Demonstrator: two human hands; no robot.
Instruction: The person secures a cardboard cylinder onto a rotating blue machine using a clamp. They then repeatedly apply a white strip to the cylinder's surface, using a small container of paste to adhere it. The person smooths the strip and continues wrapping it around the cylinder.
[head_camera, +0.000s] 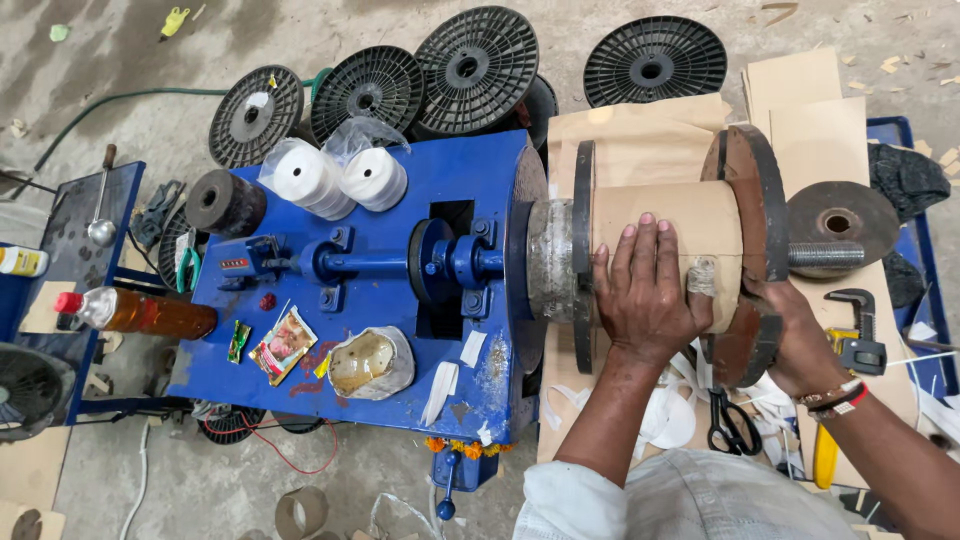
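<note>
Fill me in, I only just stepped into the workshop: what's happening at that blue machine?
A person presses the left hand flat on brown paper wrapped around the spool core mounted on the blue machine. The right hand grips the lower edge of the round end flange. The thumb wears a bandage. Scissors lie below, and black empty reels are stacked behind.

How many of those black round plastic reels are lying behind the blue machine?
4 fully seen: one reel at the far left, a second beside it, the largest in the middle, one apart on the right. More may hide beneath them.
</note>
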